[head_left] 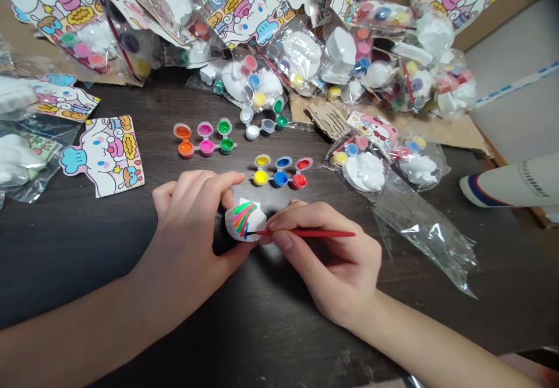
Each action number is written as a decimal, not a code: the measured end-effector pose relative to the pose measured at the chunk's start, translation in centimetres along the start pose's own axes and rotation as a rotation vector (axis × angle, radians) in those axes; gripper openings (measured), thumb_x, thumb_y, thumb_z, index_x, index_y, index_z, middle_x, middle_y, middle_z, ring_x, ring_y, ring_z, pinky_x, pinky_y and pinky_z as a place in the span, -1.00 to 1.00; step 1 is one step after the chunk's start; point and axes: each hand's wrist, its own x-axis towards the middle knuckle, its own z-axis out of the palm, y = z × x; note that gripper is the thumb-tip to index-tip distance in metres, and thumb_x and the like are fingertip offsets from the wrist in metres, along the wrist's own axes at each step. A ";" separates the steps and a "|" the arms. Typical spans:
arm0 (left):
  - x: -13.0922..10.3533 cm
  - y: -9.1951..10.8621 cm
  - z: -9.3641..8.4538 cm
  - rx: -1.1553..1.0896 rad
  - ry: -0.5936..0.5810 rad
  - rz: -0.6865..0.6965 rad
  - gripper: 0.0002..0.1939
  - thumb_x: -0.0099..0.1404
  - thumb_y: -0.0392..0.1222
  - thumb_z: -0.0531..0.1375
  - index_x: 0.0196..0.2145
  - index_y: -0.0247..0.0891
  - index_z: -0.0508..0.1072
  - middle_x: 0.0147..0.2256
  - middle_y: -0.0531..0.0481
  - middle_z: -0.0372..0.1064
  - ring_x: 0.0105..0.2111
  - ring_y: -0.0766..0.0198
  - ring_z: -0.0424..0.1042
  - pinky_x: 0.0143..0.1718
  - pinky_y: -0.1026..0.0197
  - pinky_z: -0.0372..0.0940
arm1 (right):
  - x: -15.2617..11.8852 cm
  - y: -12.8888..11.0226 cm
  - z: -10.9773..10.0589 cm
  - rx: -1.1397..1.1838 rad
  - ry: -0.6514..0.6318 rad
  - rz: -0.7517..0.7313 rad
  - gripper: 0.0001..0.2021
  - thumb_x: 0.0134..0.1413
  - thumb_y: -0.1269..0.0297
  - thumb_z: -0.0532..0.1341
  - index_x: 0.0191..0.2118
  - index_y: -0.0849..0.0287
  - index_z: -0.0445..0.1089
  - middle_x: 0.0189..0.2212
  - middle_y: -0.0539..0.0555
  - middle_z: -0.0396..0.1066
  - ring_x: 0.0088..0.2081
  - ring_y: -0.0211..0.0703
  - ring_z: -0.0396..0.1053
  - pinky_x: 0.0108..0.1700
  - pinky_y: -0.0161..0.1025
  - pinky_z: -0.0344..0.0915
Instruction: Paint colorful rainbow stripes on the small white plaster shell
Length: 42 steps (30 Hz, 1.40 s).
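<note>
Between my hands is a small white plaster figure (257,216), its left part painted with green, pink, orange and blue stripes. My left hand (192,219) grips it from the left, thumb at the lower edge and fingers at the upper edge. In a pinch, my right hand (332,254) holds a red paintbrush (323,233), its dark tip touching the blue stripe. Just beyond stand open paint pots in yellow, blue and red (280,179). Farther left are open pots of orange, pink and green (207,147).
A heap of bagged plaster painting kits (301,56) spans the back on cardboard (454,129). White and green pots (252,132) stand before it. A printed card (111,155) lies left, a clear wrapper (428,230) right. A white cylinder (515,184) lies at the right edge.
</note>
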 end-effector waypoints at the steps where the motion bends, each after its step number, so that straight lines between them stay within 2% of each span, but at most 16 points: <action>1: 0.0 0.0 0.0 -0.002 0.002 0.002 -0.49 0.04 -0.20 0.27 -0.06 -0.08 0.19 -0.33 0.10 0.31 -0.19 0.07 0.35 -0.19 0.01 0.07 | 0.0 0.0 0.0 -0.010 0.009 0.005 -0.87 0.05 0.54 0.17 -0.41 0.18 0.35 -0.54 0.00 0.45 -0.45 -0.26 0.43 -0.44 -0.32 0.36; 5: 0.0 -0.1 0.0 -0.002 -0.004 0.005 -0.48 0.03 -0.23 0.26 -0.05 -0.08 0.18 -0.33 0.10 0.30 -0.20 0.08 0.34 -0.18 0.01 0.05 | -0.1 0.0 0.1 -0.037 0.056 0.050 -0.87 0.06 0.53 0.17 -0.41 0.17 0.36 -0.55 -0.02 0.43 -0.44 -0.27 0.43 -0.45 -0.33 0.35; 13: 0.0 -0.1 0.0 -0.009 -0.010 0.011 -0.49 0.04 -0.18 0.28 -0.06 -0.08 0.19 -0.34 0.10 0.30 -0.20 0.07 0.35 -0.20 -0.01 0.06 | 0.0 0.0 -0.1 -0.016 0.023 0.027 -0.87 0.04 0.54 0.18 -0.43 0.19 0.36 -0.55 -0.02 0.44 -0.44 -0.27 0.43 -0.40 -0.34 0.37; 17: 0.0 -0.1 -0.1 -0.016 -0.016 -0.010 -0.53 0.06 -0.15 0.23 -0.06 -0.04 0.19 -0.35 0.10 0.32 -0.19 0.03 0.35 -0.19 -0.03 0.08 | 0.0 -0.1 0.0 -0.028 0.053 0.067 -0.88 0.06 0.52 0.18 -0.42 0.17 0.36 -0.55 -0.02 0.43 -0.46 -0.27 0.42 -0.44 -0.33 0.35; 23: 0.0 0.0 0.0 -0.025 -0.016 -0.030 -0.55 0.07 -0.10 0.22 -0.07 0.02 0.20 -0.35 0.07 0.35 -0.19 -0.02 0.36 -0.20 -0.08 0.12 | 0.1 0.0 0.1 -0.018 0.013 0.024 -0.87 0.04 0.53 0.18 -0.42 0.17 0.35 -0.55 -0.01 0.44 -0.46 -0.26 0.43 -0.45 -0.33 0.35; 30: 0.0 0.0 -0.2 -0.020 -0.029 -0.037 -0.54 0.06 -0.14 0.22 -0.08 0.00 0.20 -0.34 0.08 0.35 -0.18 -0.01 0.36 -0.19 -0.09 0.13 | 0.0 0.0 0.1 -0.012 0.049 0.060 -0.87 0.06 0.53 0.17 -0.42 0.17 0.35 -0.55 -0.02 0.43 -0.45 -0.26 0.43 -0.45 -0.33 0.34; 36: 0.1 0.0 -0.2 -0.007 -0.020 -0.023 -0.54 0.08 -0.12 0.23 -0.07 -0.03 0.19 -0.34 0.07 0.35 -0.19 0.00 0.36 -0.19 -0.08 0.13 | 0.0 0.0 0.1 -0.018 0.008 0.031 -0.88 0.04 0.53 0.18 -0.43 0.18 0.35 -0.55 0.00 0.44 -0.46 -0.26 0.43 -0.47 -0.32 0.34; 42: 0.0 0.0 -0.1 -0.014 -0.029 -0.032 -0.53 0.05 -0.13 0.22 -0.07 -0.01 0.19 -0.33 0.07 0.35 -0.17 -0.02 0.36 -0.19 -0.09 0.12 | 0.0 0.0 0.1 -0.030 0.055 0.073 -0.88 0.06 0.52 0.18 -0.43 0.17 0.35 -0.55 -0.01 0.43 -0.46 -0.26 0.42 -0.48 -0.34 0.33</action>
